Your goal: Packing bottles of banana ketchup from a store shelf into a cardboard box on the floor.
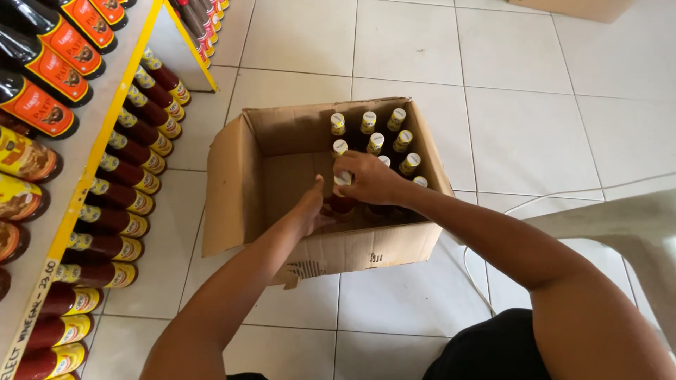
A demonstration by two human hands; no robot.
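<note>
bottle (342,191) in right hand (370,177) grip, over box (232,176)

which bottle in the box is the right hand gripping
The capped bottle at the front left of the cluster in the cardboard box; the right hand closes round its neck, while the others stand untouched.

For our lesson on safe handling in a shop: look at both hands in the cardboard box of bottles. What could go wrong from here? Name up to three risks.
1. The right hand grips one bottle by its cap; it might slip and break on the tiled floor.
2. The remaining bottles stand close together, so lifting one may knock its neighbours.
3. The left hand sits low in the cardboard box, where a falling bottle could hit it.
</note>
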